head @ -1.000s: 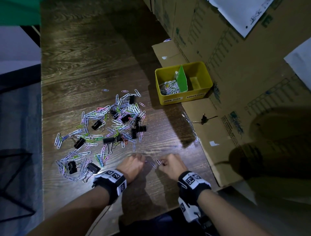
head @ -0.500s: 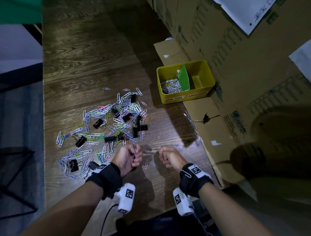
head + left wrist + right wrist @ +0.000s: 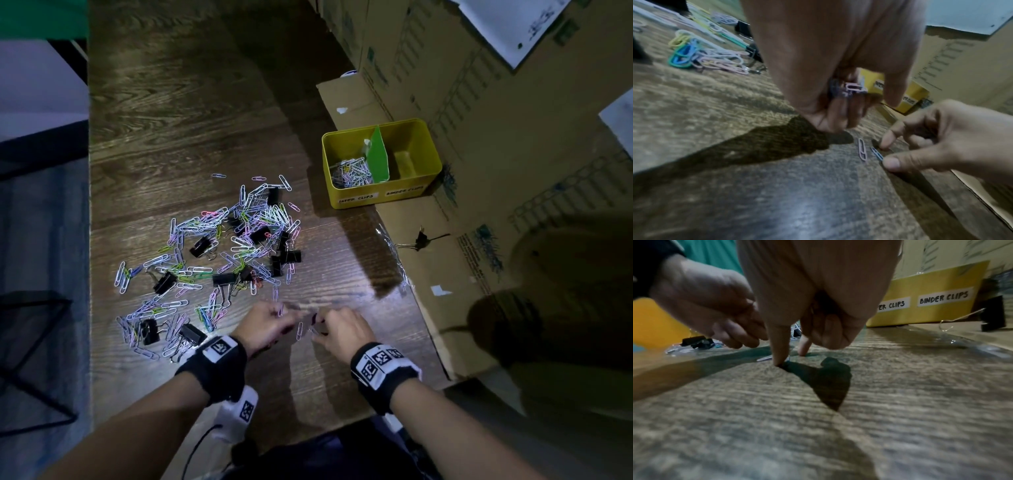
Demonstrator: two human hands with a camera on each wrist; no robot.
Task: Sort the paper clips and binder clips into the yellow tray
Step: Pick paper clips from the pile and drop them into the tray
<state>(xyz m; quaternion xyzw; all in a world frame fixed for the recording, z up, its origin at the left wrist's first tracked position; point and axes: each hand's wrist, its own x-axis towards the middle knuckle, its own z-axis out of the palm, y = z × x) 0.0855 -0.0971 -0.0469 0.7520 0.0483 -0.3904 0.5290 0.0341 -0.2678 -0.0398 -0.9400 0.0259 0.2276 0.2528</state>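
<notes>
Paper clips [image 3: 219, 246] in white, pink, green and blue lie scattered over the middle of the wooden bench [image 3: 191, 113], mixed with black binder clips [image 3: 224, 279], the spread reaching close to the bench's left edge and stopping short of the near edge. Open wood runs from the pile toward the far edge, and a bare strip lies between the pile and the cardboard boxes [image 3: 513, 171] that wall off the right side. The yellow tray [image 3: 421, 185] sits at the right edge against those boxes, well apart from the pile; a green divider [image 3: 378, 154] splits it, the left compartment holding a heap of paper clips, the right one showing bare yellow floor. White labels on its front wall read "BINDER CLIPS" on the right, the left one partly hidden. One more binder clip [image 3: 420, 238] lies on a cardboard flap near the tray. Near the bench's near edge, both hands work just beside each other. The left hand [image 3: 265, 327] is curled around several pink and purple paper clips bunched in its fingers. The right hand [image 3: 344, 330] has thumb and forefinger tips pressed to the wood, pinching at a blue clip [image 3: 876, 153], with a pink clip [image 3: 862, 150] lying loose just beside it.
</notes>
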